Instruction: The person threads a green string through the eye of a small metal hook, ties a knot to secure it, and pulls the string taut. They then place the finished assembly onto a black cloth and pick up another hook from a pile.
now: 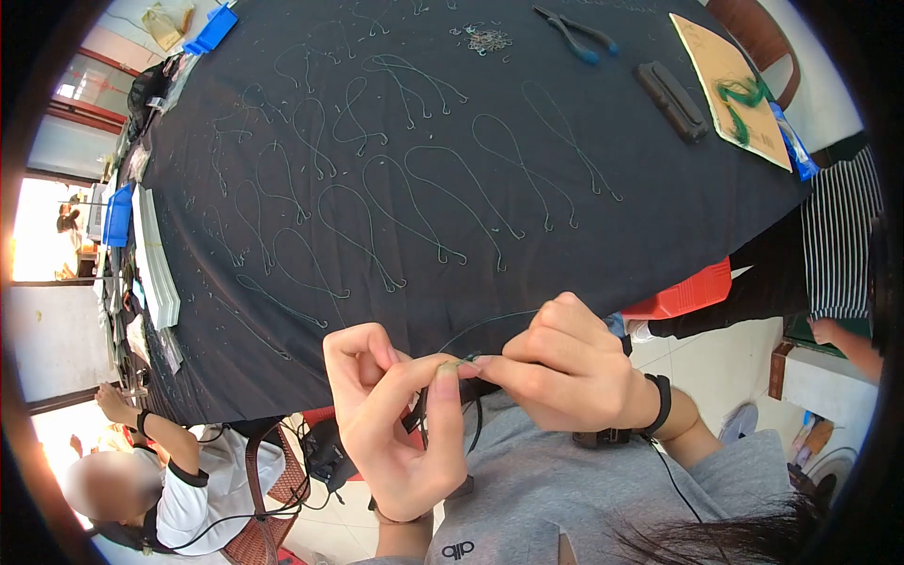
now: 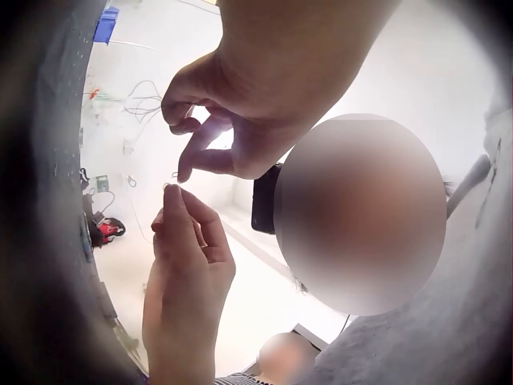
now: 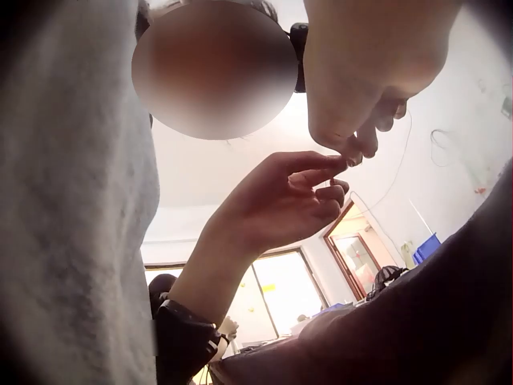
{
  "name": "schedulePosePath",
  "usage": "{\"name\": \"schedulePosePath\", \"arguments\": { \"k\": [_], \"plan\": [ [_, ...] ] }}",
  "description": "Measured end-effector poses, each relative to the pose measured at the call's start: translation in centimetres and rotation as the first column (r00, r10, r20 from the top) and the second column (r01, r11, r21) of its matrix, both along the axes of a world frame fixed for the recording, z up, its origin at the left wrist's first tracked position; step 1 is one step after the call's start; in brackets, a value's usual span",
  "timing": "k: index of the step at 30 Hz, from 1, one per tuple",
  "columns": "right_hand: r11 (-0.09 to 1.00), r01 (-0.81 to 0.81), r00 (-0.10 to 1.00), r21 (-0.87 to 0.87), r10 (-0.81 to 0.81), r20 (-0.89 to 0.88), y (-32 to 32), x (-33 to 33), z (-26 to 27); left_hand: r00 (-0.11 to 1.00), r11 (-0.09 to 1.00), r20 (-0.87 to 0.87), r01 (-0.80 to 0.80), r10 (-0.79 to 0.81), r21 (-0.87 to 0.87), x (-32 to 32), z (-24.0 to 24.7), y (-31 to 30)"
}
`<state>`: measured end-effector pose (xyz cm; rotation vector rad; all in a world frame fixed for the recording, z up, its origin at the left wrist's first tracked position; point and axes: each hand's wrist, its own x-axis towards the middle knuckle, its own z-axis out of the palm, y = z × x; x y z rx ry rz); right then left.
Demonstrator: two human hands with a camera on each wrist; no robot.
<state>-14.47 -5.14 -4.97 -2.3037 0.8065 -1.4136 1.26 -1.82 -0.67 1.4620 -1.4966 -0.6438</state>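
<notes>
Both hands meet in front of the body, above the table's near edge. My left hand (image 1: pixel 400 414) pinches a small fish hook (image 2: pixel 175 174) between thumb and index finger, its curved wire showing at the fingertips in the left wrist view. My right hand (image 1: pixel 584 372) has its fingers curled and pinches thin green fishing line (image 1: pixel 485 322) right at the hook. A strand of that line arcs from the right hand towards the left. The fingertips hide most of the hook. In the right wrist view the fingertips of both hands overlap.
On the black tablecloth (image 1: pixel 603 245) lie several hooks tied to looped green line (image 1: pixel 414 151). Farther back are a pile of loose hooks (image 1: pixel 487 40), pliers (image 1: pixel 579 38), a dark oblong block (image 1: pixel 670 102) and cardboard with green thread (image 1: pixel 744 94). Another person (image 1: pixel 179 480) sits at left.
</notes>
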Motion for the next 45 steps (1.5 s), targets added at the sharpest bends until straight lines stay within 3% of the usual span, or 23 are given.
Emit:
{"name": "schedulePosePath", "arguments": {
  "k": [4,7,15,30,37,45],
  "plan": [
    [0.995,0.045,0.994,-0.086,-0.053,-0.093,0.6,-0.2,0.7,0.997,1.0,0.072,-0.012,0.013,-0.019,0.0,0.2,0.0],
    [0.991,0.055,0.986,-0.124,-0.074,-0.153,0.9,-0.3,1.4,0.999,0.999,0.001,-0.036,0.036,0.008,-0.2,0.1,0.0],
    [0.966,0.1,0.953,-0.237,-0.162,-0.257,1.5,0.0,2.7,0.989,0.999,0.147,0.002,0.006,-0.051,-0.1,0.0,-0.1],
    [0.942,0.123,0.941,-0.313,-0.211,-0.264,1.1,0.3,4.2,0.992,1.0,0.127,0.024,-0.026,0.016,-0.5,0.3,0.2],
    [0.996,0.027,0.99,-0.083,-0.038,-0.135,-1.0,-0.1,4.3,0.995,0.996,0.034,0.091,-0.09,-0.017,-0.4,0.1,0.3],
    [0.998,-0.063,0.998,0.031,0.062,0.011,-2.7,-0.1,2.8,0.993,0.993,-0.002,0.122,-0.122,-0.01,-0.2,0.0,0.1]
  ]
}}
